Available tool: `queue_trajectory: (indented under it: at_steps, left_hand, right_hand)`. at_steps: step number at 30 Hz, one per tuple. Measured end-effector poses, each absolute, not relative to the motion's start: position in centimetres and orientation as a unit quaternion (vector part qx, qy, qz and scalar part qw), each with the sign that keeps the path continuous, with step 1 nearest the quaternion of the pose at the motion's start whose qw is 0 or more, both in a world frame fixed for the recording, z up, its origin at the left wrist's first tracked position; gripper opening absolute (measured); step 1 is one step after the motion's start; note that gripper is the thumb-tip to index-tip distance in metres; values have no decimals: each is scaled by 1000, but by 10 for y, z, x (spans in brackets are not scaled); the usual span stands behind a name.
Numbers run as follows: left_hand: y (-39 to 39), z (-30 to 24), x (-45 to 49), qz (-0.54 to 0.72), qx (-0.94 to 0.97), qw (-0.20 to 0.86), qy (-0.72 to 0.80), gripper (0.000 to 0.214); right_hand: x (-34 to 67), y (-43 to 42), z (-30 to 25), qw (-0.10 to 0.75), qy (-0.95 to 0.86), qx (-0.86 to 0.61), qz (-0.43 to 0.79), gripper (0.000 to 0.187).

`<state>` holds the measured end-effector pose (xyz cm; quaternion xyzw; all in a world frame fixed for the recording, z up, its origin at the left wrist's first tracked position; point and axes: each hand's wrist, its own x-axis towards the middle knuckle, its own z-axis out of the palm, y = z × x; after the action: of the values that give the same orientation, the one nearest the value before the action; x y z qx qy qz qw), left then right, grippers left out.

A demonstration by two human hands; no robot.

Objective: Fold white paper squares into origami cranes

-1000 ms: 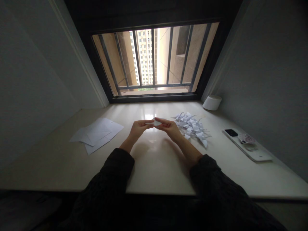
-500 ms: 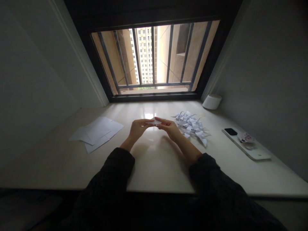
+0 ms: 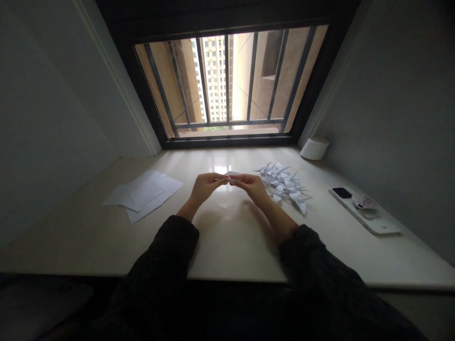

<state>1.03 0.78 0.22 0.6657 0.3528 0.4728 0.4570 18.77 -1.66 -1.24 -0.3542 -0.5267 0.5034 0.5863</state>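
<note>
One folded paper (image 3: 230, 175) pinched between left hand (image 3: 204, 187) and right hand (image 3: 253, 185).

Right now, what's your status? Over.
Left hand, right hand pinching small folded white paper. Pile of white paper cranes beside right hand, not touching.

You're facing a barred window (image 3: 227, 85) between grey walls (image 3: 46, 118); daylight is reflecting off the pale, glossy desk (image 3: 231, 241) beneath it.
</note>
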Motion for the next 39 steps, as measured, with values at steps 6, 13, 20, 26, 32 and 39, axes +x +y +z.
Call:
queue_trajectory:
  at_steps: [6,13,20,26,32,39]
  left_hand:
    - [6,4,9,467,663,450,373,31]
    - [9,3,5,457,666,446,385,30]
    - [9,0,11,477,635,452,405,27]
    - [6,2,15,505,607,466,400,29]
    - [8,2,11,516,606,456,399,25]
    - [7,3,12,520,615,433,405,23]
  right_hand:
    - [191,-19,-6,562,-552,-394,475,27]
    - [189,-18,-8,586,-547,-389,455,22]
    - [183,-14,-17,625,-524,-389,428,24]
    - [186,-12,-19,647,-516,-391,402,20]
    - [190,-9,-22,641,-534,-394,386,17]
    - [191,-8,-22,637,-538,-396,385,21]
